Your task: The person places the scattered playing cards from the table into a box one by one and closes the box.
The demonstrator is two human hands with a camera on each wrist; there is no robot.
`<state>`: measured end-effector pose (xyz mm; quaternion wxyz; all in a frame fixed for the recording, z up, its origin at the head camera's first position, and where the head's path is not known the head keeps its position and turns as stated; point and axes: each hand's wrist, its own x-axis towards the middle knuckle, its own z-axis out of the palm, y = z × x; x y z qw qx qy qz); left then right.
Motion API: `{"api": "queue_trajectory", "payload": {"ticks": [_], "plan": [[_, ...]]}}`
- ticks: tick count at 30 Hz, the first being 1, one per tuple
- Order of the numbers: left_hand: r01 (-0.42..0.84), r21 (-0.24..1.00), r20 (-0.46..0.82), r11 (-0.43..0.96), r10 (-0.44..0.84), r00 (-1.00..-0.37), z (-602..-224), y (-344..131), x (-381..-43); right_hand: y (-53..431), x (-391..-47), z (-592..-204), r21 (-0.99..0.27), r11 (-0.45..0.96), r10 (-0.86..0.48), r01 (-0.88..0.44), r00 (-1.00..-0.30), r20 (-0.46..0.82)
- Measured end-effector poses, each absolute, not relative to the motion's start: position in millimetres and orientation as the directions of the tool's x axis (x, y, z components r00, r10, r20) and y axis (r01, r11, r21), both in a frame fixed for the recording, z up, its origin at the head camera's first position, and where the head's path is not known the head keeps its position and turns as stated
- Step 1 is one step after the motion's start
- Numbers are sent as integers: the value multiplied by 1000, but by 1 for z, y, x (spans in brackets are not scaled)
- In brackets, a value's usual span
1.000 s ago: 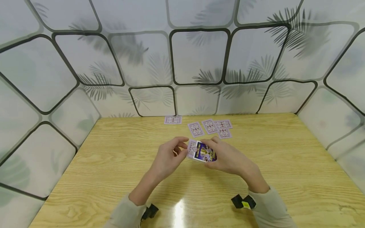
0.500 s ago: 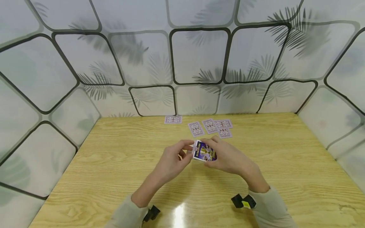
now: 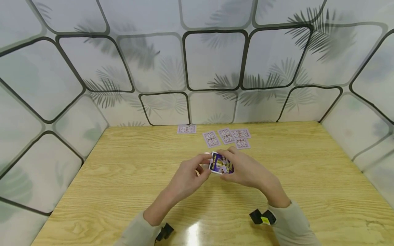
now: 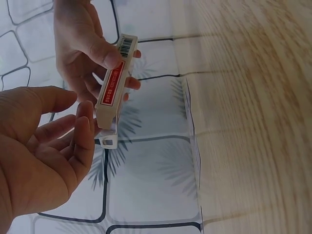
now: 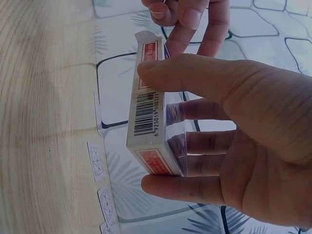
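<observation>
A playing card box (image 3: 220, 164) with a blue and yellow printed face is held up over the table in my right hand (image 3: 247, 169). The thumb presses its narrow side, beside a barcode and a red label, and the fingers wrap the other side, as the right wrist view shows. My left hand (image 3: 189, 176) is at the box's left end, fingers bent and fingertips right at the opening. A small white flap (image 4: 108, 142) sticks out at that end in the left wrist view. The cards inside are hidden.
Several playing cards lie face down on the wooden table (image 3: 123, 177): one card (image 3: 186, 129) by the back wall, another card (image 3: 211, 139) apart, and an overlapping group (image 3: 241, 133) to its right. Patterned fabric walls (image 3: 215, 61) enclose the back and sides.
My left hand has moved right towards the box, and the purple-backed cards that stuck out of its left end have slid inside. My right hand and the box have stayed in place.
</observation>
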<state>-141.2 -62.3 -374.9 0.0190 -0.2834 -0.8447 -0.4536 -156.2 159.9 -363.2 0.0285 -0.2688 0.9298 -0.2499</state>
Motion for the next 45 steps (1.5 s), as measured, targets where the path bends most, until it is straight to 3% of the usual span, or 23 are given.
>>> {"api": "queue_trajectory", "payload": {"ticks": [21, 31, 38, 45], "plan": [[514, 729, 320, 452, 438, -840, -373, -64, -143, 160, -155, -361, -471, 752, -500, -462, -864, 50], [461, 760, 373, 458, 273, -887, -369, -83, -175, 161, -159, -362, -453, 757, -510, -471, -859, 42], [286, 743, 228, 605, 173, -958, -386, -117, -231, 161, -159, -364, -453, 749, -517, -484, -854, 57], [171, 598, 17, 783, 201, -979, -400, -132, -266, 161, -158, -364, -445, 756, -510, -480, -858, 59]]}}
